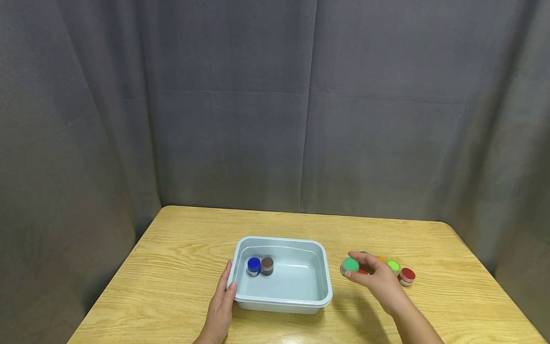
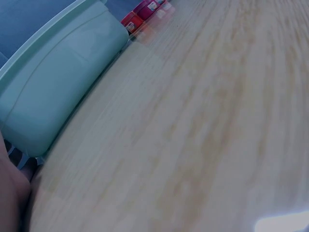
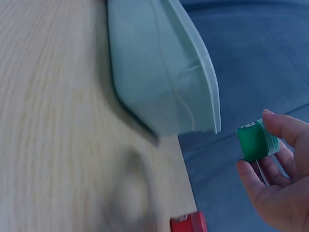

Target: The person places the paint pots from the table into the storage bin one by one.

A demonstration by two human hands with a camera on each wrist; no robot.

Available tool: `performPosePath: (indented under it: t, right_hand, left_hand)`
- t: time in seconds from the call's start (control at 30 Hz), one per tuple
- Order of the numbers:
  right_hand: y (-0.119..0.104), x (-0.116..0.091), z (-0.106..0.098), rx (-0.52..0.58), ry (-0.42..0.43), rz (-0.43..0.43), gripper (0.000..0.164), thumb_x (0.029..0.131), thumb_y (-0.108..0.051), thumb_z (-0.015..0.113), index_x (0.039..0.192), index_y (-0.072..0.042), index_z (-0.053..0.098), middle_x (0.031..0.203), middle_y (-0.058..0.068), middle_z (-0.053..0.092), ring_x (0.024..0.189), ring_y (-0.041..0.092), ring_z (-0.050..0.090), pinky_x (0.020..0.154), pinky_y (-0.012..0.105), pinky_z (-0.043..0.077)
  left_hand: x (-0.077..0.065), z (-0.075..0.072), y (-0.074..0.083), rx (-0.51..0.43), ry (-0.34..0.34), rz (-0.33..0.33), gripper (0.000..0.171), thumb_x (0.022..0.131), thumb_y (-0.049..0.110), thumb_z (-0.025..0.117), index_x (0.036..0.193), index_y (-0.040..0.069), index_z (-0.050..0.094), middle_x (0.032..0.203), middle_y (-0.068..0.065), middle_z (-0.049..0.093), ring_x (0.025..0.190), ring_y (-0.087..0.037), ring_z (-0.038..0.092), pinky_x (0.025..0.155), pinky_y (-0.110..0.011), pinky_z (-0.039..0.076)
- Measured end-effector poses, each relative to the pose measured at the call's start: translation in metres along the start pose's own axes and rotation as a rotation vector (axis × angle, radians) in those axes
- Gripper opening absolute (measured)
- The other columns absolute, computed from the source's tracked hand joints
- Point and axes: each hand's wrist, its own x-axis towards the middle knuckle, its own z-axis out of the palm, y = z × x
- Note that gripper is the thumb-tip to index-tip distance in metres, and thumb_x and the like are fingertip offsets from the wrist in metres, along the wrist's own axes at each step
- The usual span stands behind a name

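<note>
A pale blue-grey plastic tub (image 1: 281,302) stands on the table, with a blue-lidded jar (image 1: 254,266) and a brown-lidded jar (image 1: 267,266) side by side in its left half. Against the tub's left side rests my left hand (image 1: 220,308), fingers extended along the wall and thumb at the near left corner. My right hand (image 1: 380,282) pinches a small green jar (image 3: 255,140) between thumb and fingertips, held up off the table to the right of the tub. In the right wrist view the green jar is tipped sideways, beyond the tub's rim.
Behind and beside my right hand, several jars stand on the wooden table (image 1: 180,267): a lime one (image 1: 393,265), a dark red one (image 1: 406,276), an orange one (image 1: 381,259) and a red one (image 3: 188,222), some partly hidden. Grey curtains (image 1: 232,119) surround the table.
</note>
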Motion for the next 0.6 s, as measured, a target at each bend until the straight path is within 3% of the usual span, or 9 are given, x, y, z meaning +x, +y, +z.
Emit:
performPosePath:
  t: [0.2, 0.47, 0.6]
  right_hand:
    - [-0.013, 0.010, 0.013, 0.038, 0.010, -0.008, 0.059, 0.086, -0.020, 0.076, 0.137, -0.003, 0.052, 0.126, 0.013, 0.059, 0.113, 0.023, 0.056, 0.088, 0.028, 0.054]
    - [-0.031, 0.025, 0.035, 0.066, -0.018, -0.025, 0.055, 0.086, -0.018, 0.076, 0.134, -0.003, 0.055, 0.129, 0.013, 0.058, 0.124, 0.028, 0.053, 0.102, 0.044, 0.052]
    - [-0.039, 0.032, 0.047, 0.079, -0.030, -0.025, 0.052, 0.086, -0.016, 0.076, 0.132, -0.004, 0.056, 0.128, 0.013, 0.058, 0.122, 0.028, 0.053, 0.103, 0.044, 0.051]
  left_hand:
    - [0.000, 0.000, 0.000, 0.005, -0.001, -0.012, 0.053, 0.109, 0.029, 0.031, 0.157, 0.012, 0.018, 0.164, -0.012, 0.017, 0.149, -0.035, 0.015, 0.105, -0.001, 0.016]
    - [0.000, 0.000, 0.000, 0.026, 0.010, -0.014, 0.054, 0.108, 0.029, 0.031, 0.157, 0.010, 0.020, 0.164, -0.012, 0.020, 0.149, -0.035, 0.017, 0.106, -0.003, 0.016]
    - [0.000, 0.001, 0.000, 0.026, 0.012, -0.019, 0.053, 0.108, 0.029, 0.032, 0.157, 0.011, 0.020, 0.164, -0.012, 0.020, 0.150, -0.035, 0.018, 0.106, -0.002, 0.016]
